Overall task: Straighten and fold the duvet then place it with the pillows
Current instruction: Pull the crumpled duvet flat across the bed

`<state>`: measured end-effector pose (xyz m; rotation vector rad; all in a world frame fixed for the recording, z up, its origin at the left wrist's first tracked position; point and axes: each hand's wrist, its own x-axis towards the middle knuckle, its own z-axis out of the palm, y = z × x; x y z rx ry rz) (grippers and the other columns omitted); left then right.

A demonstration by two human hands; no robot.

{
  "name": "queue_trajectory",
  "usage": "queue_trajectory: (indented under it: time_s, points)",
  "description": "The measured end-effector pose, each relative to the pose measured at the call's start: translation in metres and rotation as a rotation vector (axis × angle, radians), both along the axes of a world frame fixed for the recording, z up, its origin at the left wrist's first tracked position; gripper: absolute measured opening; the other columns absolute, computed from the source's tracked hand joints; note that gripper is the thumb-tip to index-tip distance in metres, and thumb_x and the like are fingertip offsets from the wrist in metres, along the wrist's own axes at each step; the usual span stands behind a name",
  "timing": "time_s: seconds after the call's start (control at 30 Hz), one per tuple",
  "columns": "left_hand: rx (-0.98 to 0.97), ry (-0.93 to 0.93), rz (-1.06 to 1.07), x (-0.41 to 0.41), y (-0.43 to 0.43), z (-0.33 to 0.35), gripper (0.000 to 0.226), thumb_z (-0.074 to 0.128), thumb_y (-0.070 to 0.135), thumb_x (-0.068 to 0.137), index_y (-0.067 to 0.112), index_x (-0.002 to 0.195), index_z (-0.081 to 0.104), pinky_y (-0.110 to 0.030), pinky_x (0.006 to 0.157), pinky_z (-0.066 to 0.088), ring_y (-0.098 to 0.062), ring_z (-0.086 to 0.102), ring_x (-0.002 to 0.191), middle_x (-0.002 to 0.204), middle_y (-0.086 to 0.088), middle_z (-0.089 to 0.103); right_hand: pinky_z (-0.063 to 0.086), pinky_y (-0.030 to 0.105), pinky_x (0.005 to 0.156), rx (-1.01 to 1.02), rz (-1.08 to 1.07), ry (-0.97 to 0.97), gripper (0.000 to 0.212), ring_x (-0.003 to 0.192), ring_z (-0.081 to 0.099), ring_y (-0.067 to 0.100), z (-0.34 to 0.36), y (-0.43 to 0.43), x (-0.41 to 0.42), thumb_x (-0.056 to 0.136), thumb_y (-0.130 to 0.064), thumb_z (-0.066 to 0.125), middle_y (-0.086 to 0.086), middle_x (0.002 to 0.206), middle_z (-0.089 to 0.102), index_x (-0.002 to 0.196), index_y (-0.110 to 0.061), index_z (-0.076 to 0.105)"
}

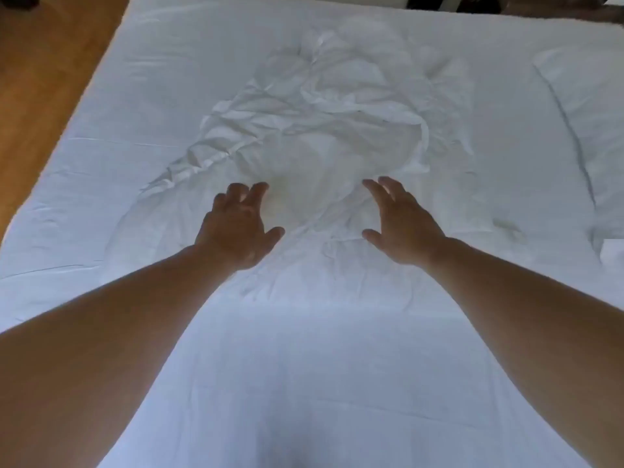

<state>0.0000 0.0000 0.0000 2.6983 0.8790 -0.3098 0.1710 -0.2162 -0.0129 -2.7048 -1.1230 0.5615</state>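
Note:
A white duvet [314, 123] lies crumpled in a heap in the middle of the bed, its folds running from the far middle toward me. My left hand [238, 228] hovers over the heap's near edge with its fingers spread and holds nothing. My right hand [400, 221] is beside it, a short way to the right, also spread and empty. Both arms reach forward from the bottom of the view. A white pillow [587, 130] lies along the right side of the bed.
The bed's white sheet [118, 130] stretches flat around the heap. Wooden floor [37, 72] runs along the bed's left edge. Dark objects [439, 0] sit past the far edge of the bed.

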Motion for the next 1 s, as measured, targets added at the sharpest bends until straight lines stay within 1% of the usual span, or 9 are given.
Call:
queue_trajectory:
  time_s: [0.13, 0.23, 0.37, 0.43, 0.5, 0.57, 0.67, 0.87, 1.0]
  points:
    - [0.056, 0.099, -0.003, 0.031, 0.014, -0.041, 0.091, 0.055, 0.070, 0.084, 0.036, 0.153, 0.006, -0.055, 0.101, 0.042, -0.036, 0.034, 0.135, 0.151, -0.004, 0.026, 0.025, 0.053, 0.120, 0.050, 0.109, -0.210, 0.103, 0.155, 0.004, 0.027, -0.026, 0.057, 0.030, 0.088, -0.050, 0.069, 0.000, 0.169, -0.002, 0.161, -0.031, -0.001]
    - [0.090, 0.114, -0.039, 0.033, 0.018, -0.070, 0.059, 0.041, 0.055, 0.097, 0.031, 0.149, 0.026, -0.053, 0.098, 0.046, -0.035, 0.047, 0.124, 0.137, -0.007, 0.046, 0.020, 0.055, 0.119, -0.016, 0.123, -0.320, 0.103, 0.153, 0.013, 0.027, -0.044, 0.078, 0.043, 0.086, -0.059, 0.064, 0.002, 0.165, 0.015, 0.159, -0.034, -0.004]
    - [0.058, -0.015, -0.087, 0.018, 0.028, -0.071, 0.034, 0.047, 0.030, 0.100, 0.031, 0.133, 0.050, -0.041, 0.086, 0.052, -0.029, 0.063, 0.102, 0.111, -0.002, 0.065, 0.031, 0.050, 0.099, -0.030, 0.147, -0.523, 0.053, 0.120, 0.042, 0.033, -0.039, 0.085, 0.050, 0.087, -0.047, 0.066, 0.004, 0.124, 0.051, 0.137, -0.035, 0.056]
    - [0.064, 0.007, -0.132, 0.006, 0.033, -0.064, 0.043, 0.049, 0.018, 0.097, 0.033, 0.138, 0.049, -0.038, 0.084, 0.054, -0.026, 0.065, 0.096, 0.110, -0.001, 0.068, 0.024, 0.055, 0.107, 0.002, 0.194, -0.559, 0.028, 0.126, 0.042, 0.031, -0.035, 0.086, 0.045, 0.087, -0.035, 0.067, 0.003, 0.122, 0.053, 0.113, -0.029, 0.072]
    - [0.044, 0.005, -0.141, -0.007, 0.040, -0.055, 0.046, 0.048, 0.013, 0.097, 0.034, 0.138, 0.049, -0.034, 0.081, 0.054, -0.024, 0.066, 0.092, 0.108, -0.001, 0.070, 0.009, 0.061, 0.117, -0.010, 0.211, -0.466, 0.022, 0.127, 0.049, 0.028, -0.027, 0.084, 0.032, 0.093, -0.033, 0.061, 0.001, 0.114, 0.060, 0.113, -0.026, 0.068]
    - [0.019, 0.001, -0.152, -0.023, 0.045, -0.045, 0.037, 0.048, 0.017, 0.100, 0.034, 0.132, 0.053, -0.029, 0.075, 0.049, -0.021, 0.065, 0.084, 0.101, 0.002, 0.071, 0.020, 0.054, 0.120, -0.051, 0.189, -0.318, 0.022, 0.101, 0.062, 0.027, -0.017, 0.075, 0.008, 0.099, -0.034, 0.051, -0.001, 0.092, 0.063, 0.117, -0.024, 0.056]
    - [-0.040, 0.025, -0.186, -0.062, 0.042, -0.026, 0.035, 0.049, 0.024, 0.101, 0.041, 0.132, 0.053, -0.028, 0.078, 0.051, -0.020, 0.066, 0.086, 0.103, 0.006, 0.071, 0.046, 0.036, 0.079, 0.012, 0.180, -0.230, 0.023, 0.075, 0.062, 0.031, -0.012, 0.049, -0.040, 0.100, -0.033, 0.051, 0.004, 0.083, 0.068, 0.115, -0.016, 0.052]
    - [-0.040, 0.124, -0.238, -0.171, 0.037, -0.001, 0.049, 0.050, 0.021, 0.096, 0.049, 0.136, 0.051, -0.032, 0.093, 0.052, -0.019, 0.067, 0.111, 0.130, 0.016, 0.065, 0.040, 0.036, 0.069, 0.106, 0.104, 0.054, 0.022, 0.091, 0.066, 0.032, -0.004, 0.003, -0.173, 0.100, -0.038, 0.049, 0.003, 0.093, 0.070, 0.112, -0.020, 0.048]
    - [-0.083, 0.155, -0.211, -0.235, 0.040, 0.010, 0.043, 0.052, 0.025, 0.097, 0.053, 0.129, 0.054, -0.023, 0.085, 0.050, -0.013, 0.069, 0.104, 0.126, 0.021, 0.066, 0.044, 0.037, 0.072, 0.157, 0.032, 0.148, 0.023, 0.091, 0.067, 0.033, -0.004, -0.016, -0.262, 0.100, -0.044, 0.045, 0.004, 0.093, 0.071, 0.108, -0.023, 0.046]
